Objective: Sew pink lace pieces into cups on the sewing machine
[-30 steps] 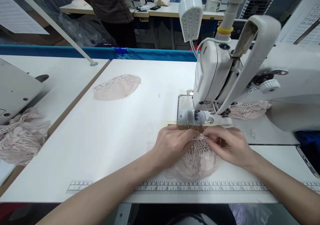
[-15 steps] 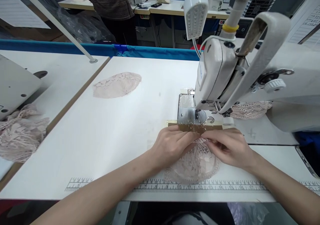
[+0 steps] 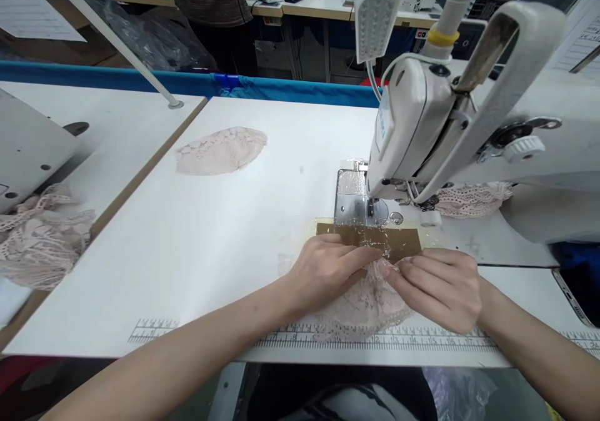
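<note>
Fingers [image 3: 387,271] pinching lace [image 3: 368,302], fingertip contact partly hidden

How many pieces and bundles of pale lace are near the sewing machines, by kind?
Flat lace piece: 1
Held lace, between left hand and right hand: 1
Lace bundles, left bundle and right bundle: 2
Total: 4

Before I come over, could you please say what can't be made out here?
All in the head view:
Held edge of the pale pink lace: partly covered by left hand and right hand.
Needle tip of the white sewing machine: too small.
Right side of the black-screened phone: cut off by picture edge.
</note>
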